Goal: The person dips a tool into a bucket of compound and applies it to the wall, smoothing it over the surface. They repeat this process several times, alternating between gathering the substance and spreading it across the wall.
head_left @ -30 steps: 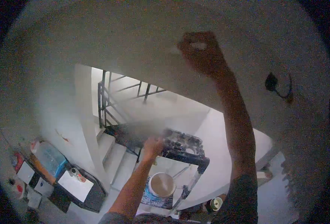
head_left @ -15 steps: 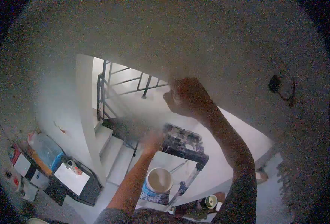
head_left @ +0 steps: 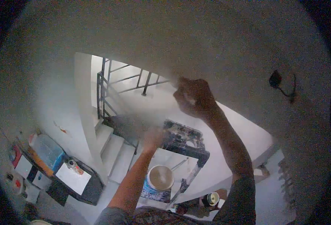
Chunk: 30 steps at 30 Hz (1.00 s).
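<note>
My right hand (head_left: 196, 98) is raised to the lower edge of the grey ceiling surface (head_left: 210, 41), its fingers curled tight. What it holds, if anything, I cannot make out. Lower and to the left, my left hand (head_left: 153, 138) is smeared by haze, so its fingers do not show. Just right of it stands the paint-spattered top of a stepladder (head_left: 184, 135). A dark patch (head_left: 130, 125) lies behind the haze beside that hand. Below, a white bucket (head_left: 160, 178) with beige material inside rests on a stained support.
White stairs (head_left: 115, 157) and a dark metal railing (head_left: 124, 80) lie ahead. A dark cable fitting (head_left: 275, 79) hangs from the surface at right. At lower left are a blue-edged plastic bin (head_left: 50, 152) and a white sheet (head_left: 73, 177). An opened can (head_left: 212, 199) stands lower right.
My right hand has shifted slightly right and down along the ceiling edge, still curled. My left hand stays close to the stepladder top. The view has tilted a little.
</note>
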Available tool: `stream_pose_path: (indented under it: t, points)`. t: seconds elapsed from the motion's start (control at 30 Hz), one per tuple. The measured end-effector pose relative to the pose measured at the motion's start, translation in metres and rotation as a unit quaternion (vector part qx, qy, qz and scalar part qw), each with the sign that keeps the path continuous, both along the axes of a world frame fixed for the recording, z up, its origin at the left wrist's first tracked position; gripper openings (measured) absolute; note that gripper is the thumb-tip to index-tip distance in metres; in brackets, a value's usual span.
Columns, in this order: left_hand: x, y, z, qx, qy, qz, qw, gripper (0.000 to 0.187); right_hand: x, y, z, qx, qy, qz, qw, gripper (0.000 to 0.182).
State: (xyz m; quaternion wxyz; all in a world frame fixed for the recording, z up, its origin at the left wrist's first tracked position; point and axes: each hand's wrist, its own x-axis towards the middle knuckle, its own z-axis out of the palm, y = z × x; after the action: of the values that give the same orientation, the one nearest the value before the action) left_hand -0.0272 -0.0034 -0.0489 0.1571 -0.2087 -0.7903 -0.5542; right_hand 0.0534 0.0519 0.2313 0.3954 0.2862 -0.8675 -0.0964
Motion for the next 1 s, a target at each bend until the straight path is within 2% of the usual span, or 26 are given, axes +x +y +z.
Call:
stream_pose_path:
  t: [0.07,0.17,0.2,0.23,0.27,0.3,0.33,0.37,0.4,0.43,0.47,0.57,0.6,0.67,0.73,0.8,0.83,0.9,0.93,1.0]
  points:
    - [-0.009,0.007,-0.009,-0.017,0.014,0.018,1.0,0.037,0.012,0.001,0.014,-0.153,-0.12,0.051,0.98,0.018]
    - [-0.008,0.007,-0.008,-0.048,0.026,0.064,0.996,0.038,0.011,0.002,0.017,-0.198,-0.15,0.094,0.964,0.016]
    - [-0.005,0.0,0.006,-0.05,-0.02,0.011,0.999,0.037,0.009,0.004,0.02,-0.199,-0.15,0.095,0.964,0.016]
    - [-0.003,-0.004,0.012,-0.053,-0.066,-0.043,0.995,0.037,0.006,0.006,0.024,-0.33,-0.188,0.082,0.921,0.016]
    - [-0.005,-0.002,0.005,-0.055,-0.069,-0.042,0.995,0.037,0.002,0.01,0.029,-0.455,-0.224,0.067,0.859,0.015]
    - [-0.011,0.005,-0.006,-0.063,-0.045,-0.013,0.997,0.037,-0.006,0.019,0.042,-0.456,-0.226,0.068,0.858,0.015]
    - [-0.012,0.008,-0.013,-0.07,-0.022,0.015,0.997,0.036,-0.017,0.032,0.061,-0.244,-0.115,-0.021,0.963,0.016]
    - [-0.009,0.005,-0.01,-0.072,-0.025,0.014,0.997,0.036,-0.022,0.038,0.069,-0.014,0.005,-0.107,0.994,0.017]
    - [-0.005,0.0,0.002,-0.093,-0.062,-0.02,0.994,0.034,-0.018,0.033,0.072,-0.015,0.004,-0.106,0.994,0.017]
    - [-0.004,-0.003,0.009,-0.114,-0.097,-0.053,0.987,0.033,-0.009,0.025,0.078,-0.079,0.049,-0.05,0.994,0.016]
    - [-0.006,-0.001,0.007,-0.115,-0.097,-0.053,0.987,0.033,0.0,0.017,0.083,-0.143,0.093,0.007,0.985,0.015]
    - [-0.011,0.003,-0.003,-0.083,-0.121,-0.022,0.989,0.034,0.028,-0.003,0.096,-0.159,0.11,0.057,0.979,0.01]
    - [-0.011,0.004,-0.004,-0.063,-0.124,-0.014,0.99,0.035,0.024,-0.002,0.091,-0.157,0.107,0.057,0.98,0.01]
    - [-0.011,0.004,-0.012,-0.042,-0.129,-0.005,0.991,0.036,0.01,0.008,0.068,-0.014,0.149,0.071,0.986,0.008]
    - [-0.015,0.005,-0.017,-0.025,-0.053,0.002,0.998,0.036,-0.006,0.006,0.022,0.028,0.07,-0.106,0.992,0.01]
    - [-0.018,0.012,-0.021,-0.006,-0.075,0.027,0.997,0.036,0.004,-0.003,-0.003,-0.024,-0.06,-0.123,0.99,0.013]
    - [-0.02,0.016,-0.023,0.011,-0.097,0.054,0.994,0.036,0.006,-0.005,-0.005,-0.021,-0.059,-0.121,0.991,0.013]
    - [-0.025,0.023,-0.037,0.031,-0.097,0.062,0.993,0.036,0.011,-0.01,-0.008,-0.061,-0.044,-0.023,0.997,0.011]
    - [-0.031,0.026,-0.039,0.053,-0.094,0.069,0.992,0.036,0.015,-0.012,0.0,-0.062,-0.04,-0.021,0.997,0.011]
    - [-0.03,0.021,-0.031,0.026,-0.101,0.059,0.993,0.036,0.029,-0.013,0.02,-0.144,-0.023,0.015,0.989,0.008]
